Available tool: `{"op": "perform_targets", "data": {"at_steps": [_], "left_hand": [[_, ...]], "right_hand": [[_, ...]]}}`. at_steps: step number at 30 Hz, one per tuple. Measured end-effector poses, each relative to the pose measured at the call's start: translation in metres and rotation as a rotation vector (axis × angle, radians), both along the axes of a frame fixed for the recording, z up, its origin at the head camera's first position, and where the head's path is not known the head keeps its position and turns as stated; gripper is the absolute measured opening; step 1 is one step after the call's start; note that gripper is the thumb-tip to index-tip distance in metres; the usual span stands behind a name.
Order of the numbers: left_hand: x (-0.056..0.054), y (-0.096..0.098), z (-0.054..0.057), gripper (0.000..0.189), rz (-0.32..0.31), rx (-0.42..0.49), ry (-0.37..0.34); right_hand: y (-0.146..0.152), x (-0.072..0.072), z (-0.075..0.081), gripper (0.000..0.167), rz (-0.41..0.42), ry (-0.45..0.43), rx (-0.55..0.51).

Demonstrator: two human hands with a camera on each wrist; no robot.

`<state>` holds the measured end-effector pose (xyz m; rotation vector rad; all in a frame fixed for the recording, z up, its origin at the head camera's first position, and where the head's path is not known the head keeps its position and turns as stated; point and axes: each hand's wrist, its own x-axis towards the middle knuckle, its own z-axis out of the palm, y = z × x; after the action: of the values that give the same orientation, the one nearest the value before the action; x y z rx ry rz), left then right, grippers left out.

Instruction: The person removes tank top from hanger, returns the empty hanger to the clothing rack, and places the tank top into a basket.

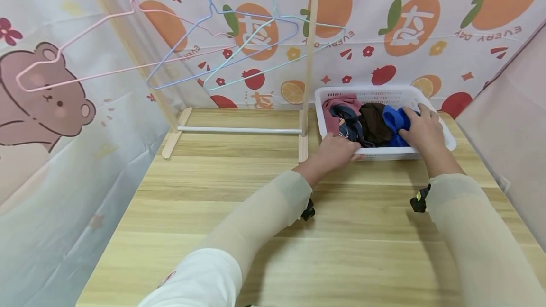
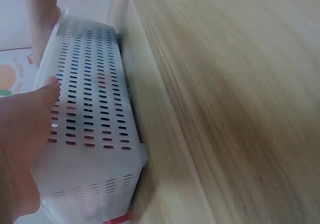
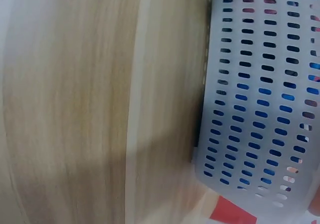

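Note:
A white perforated plastic basket (image 1: 386, 151) stands at the back right of the table, holding several folded cloths. My left hand (image 1: 334, 150) grips its front rim near the left corner; in the left wrist view the thumb lies against the holed outer wall. Over the right end of the basket, my right hand (image 1: 425, 129) reaches in, thumb and fingers spread on a blue cloth (image 1: 394, 118). To the left of that lie a dark brown cloth (image 1: 375, 124), a dark patterned cloth (image 1: 350, 122) and a pink cloth (image 1: 343, 103). The right palm side is hidden.
Left of the basket stands a wooden rack with a white lower bar (image 1: 239, 130) and an upright (image 1: 310, 60) close to the basket. From above hang a pink hanger (image 1: 94, 22), a blue hanger (image 1: 181, 41) and a mint green hanger (image 1: 239, 51). A fruit-print curtain (image 1: 367, 65) backs the wooden table (image 1: 341, 259).

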<state>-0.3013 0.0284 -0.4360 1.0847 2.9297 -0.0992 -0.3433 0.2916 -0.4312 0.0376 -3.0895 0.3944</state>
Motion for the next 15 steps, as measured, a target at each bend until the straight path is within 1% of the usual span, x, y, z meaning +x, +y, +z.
{"op": "perform_targets", "data": {"at_steps": [3,5,8,11,13,15], "left_hand": [[0.000,0.000,0.002,0.038,0.018,-0.020,0.001],[0.000,0.000,0.003,0.039,0.026,-0.029,0.010],[0.000,0.001,0.003,0.044,0.038,-0.028,0.010],[0.001,0.002,0.002,0.049,0.047,-0.026,-0.015],[0.002,0.003,0.001,0.051,0.047,-0.025,-0.027],[0.002,0.005,-0.001,0.052,0.053,-0.028,-0.031]], "right_hand": [[-0.004,-0.004,0.001,0.063,0.075,-0.010,0.008],[-0.004,-0.007,0.001,0.059,0.124,-0.054,-0.008],[-0.004,-0.012,0.002,0.061,0.177,-0.179,-0.018],[-0.003,-0.016,0.002,0.060,0.197,-0.308,0.007],[-0.005,-0.017,0.000,0.057,0.187,-0.388,0.021],[-0.008,-0.019,-0.001,0.056,0.174,-0.443,0.026]]}}
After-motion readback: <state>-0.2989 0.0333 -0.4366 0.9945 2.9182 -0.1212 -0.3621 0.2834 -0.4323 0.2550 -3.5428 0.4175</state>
